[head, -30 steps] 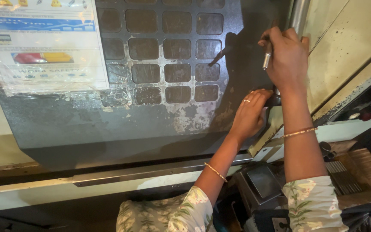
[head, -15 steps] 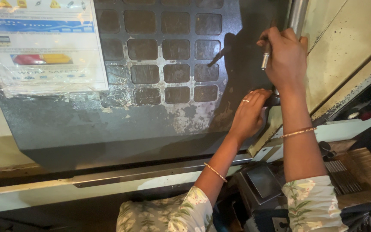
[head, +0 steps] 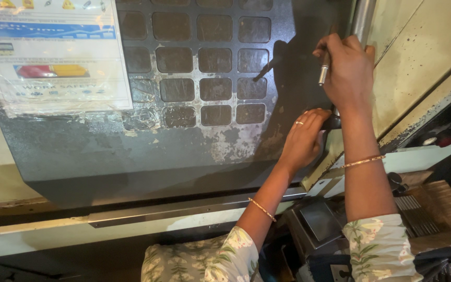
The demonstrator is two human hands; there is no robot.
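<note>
Hands (head: 309, 138) unmoved beside dark panel (head: 210, 78)

Factory floor or machine shop, likely. A big dark metal machine door (head: 184, 151) with a grid of worn square panels (head: 199, 68), paint scraped bare. A laminated safety notice (head: 53, 57) is taped on it. Grimy cream machine housing (head: 424, 57), steel rail (head: 194, 209), ribbed metal parts (head: 418, 219) lower right, too dim to identify.

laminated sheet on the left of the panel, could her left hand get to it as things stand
Probably yes. The left hand rests empty on the dark panel near its right edge, and only bare panel face lies between it and the laminated sheet. It would be a long sideways stretch.
</note>
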